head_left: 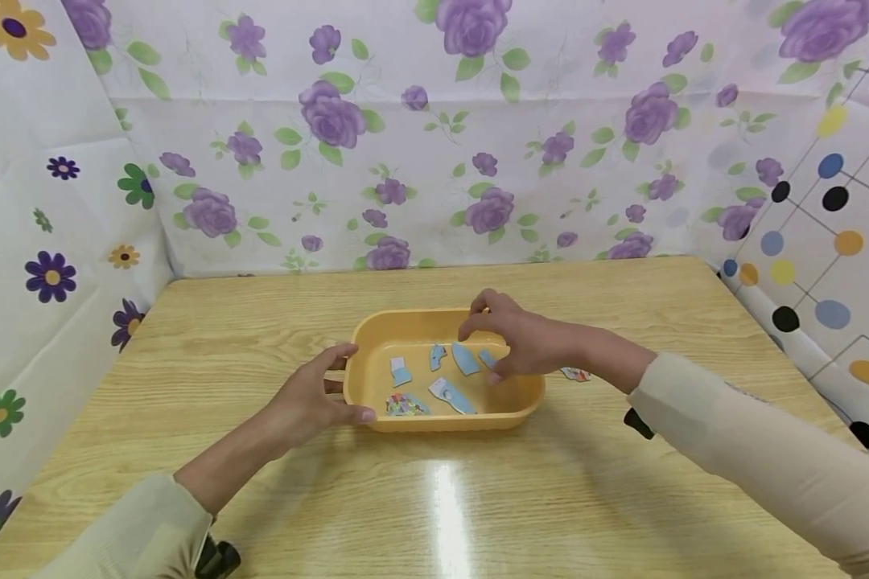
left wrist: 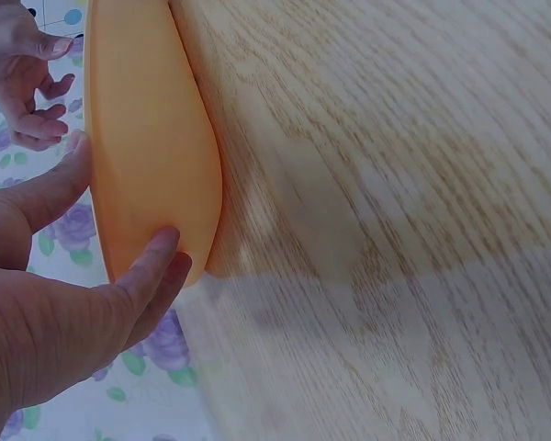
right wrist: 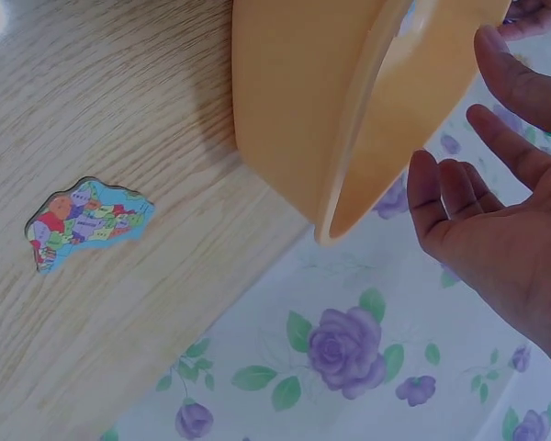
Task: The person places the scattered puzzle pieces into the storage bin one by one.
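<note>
A yellow plastic tub (head_left: 442,421) stands on the table. Flat puzzle pieces lie inside: a white-and-blue piece (head_left: 400,371), a long piece (head_left: 452,396), a pale blue piece (head_left: 465,359) and a multicoloured map piece (head_left: 405,404) among several. My left hand (head_left: 317,392) holds the tub's left end, its thumb at the front corner of the rim and other fingers on the outer wall (left wrist: 147,175). Over the tub's right part hovers my right hand (head_left: 517,334), fingers loosely bent and apart, nothing between them. Beneath its thumb a small blue piece (head_left: 487,358) is partly visible.
Right of the tub, a map-printed puzzle piece (right wrist: 87,220) lies on the wooden table (head_left: 275,322), partly hidden by my right forearm in the head view. A flowered cloth (head_left: 405,177) hangs behind the table, with patterned cloths at both sides.
</note>
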Tool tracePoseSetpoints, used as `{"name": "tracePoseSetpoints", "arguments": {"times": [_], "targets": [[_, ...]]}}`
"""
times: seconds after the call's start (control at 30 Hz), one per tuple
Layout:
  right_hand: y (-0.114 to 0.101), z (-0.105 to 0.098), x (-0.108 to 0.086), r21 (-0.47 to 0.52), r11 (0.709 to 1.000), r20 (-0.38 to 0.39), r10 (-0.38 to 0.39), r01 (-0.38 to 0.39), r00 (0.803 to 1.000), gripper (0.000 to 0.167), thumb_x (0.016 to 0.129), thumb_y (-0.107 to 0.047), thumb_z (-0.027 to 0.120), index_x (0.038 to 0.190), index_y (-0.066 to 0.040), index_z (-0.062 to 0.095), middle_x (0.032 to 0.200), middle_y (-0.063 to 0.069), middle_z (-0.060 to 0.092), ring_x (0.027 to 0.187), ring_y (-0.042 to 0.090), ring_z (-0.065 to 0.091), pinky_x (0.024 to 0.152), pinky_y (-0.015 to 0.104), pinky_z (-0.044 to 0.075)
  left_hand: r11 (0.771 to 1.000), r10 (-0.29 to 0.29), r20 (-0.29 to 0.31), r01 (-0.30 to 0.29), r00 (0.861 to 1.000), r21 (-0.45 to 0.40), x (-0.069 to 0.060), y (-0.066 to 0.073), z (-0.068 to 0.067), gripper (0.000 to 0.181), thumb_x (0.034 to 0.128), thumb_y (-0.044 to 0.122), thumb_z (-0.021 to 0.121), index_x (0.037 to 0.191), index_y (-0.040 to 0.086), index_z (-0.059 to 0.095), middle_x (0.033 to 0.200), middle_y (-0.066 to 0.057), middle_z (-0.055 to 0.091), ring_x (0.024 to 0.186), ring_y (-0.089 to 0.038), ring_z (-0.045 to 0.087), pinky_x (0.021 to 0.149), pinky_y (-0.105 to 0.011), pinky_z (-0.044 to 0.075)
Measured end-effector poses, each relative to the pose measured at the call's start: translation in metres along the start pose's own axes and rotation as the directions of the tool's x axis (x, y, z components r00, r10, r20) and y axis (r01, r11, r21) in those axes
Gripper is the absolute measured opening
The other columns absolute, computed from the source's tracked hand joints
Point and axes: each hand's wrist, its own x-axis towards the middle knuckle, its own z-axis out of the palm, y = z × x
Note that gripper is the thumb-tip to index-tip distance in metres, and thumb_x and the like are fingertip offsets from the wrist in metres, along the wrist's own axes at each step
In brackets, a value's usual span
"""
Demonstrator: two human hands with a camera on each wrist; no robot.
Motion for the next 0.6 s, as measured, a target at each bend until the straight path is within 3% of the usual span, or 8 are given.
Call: {"name": "tracePoseSetpoints", "arguments": {"times": [0.23,0.6], "targets": [[0.009,-0.004,-0.011,0.023,1.000,-0.020,0.011,-0.011,1.000,0.049,0.083,-0.010,0.077,0.127,-0.016,0.055,0.132,0.008,0.030,0.117,0.028,0.034,0.086,0.042,0.045,1.000,0.016,0.010,-0.015,1.000,-0.020,0.000,0.000,0.000,0.099,0.0730,0.010,0.084,0.151,0.004,0.024,0.140,-0.023,0.034,0.120,-0.042,0.048,0.081,-0.035,0.057],[0.021,-0.009,-0.025,0.028,1.000,-0.048,0.012,-0.010,0.999,0.051,0.081,-0.009,0.078,0.127,-0.018,0.056,0.133,0.009,0.031,0.120,0.028,0.032,0.085,0.043,0.047,1.000,-0.003,0.002,0.003,1.000,-0.008,0.001,-0.002,-0.001,0.099,0.0725,0.012,0.085,0.151,0.006,0.025,0.141,-0.020,0.034,0.120,-0.040,0.048,0.082,-0.034,0.057]]}}
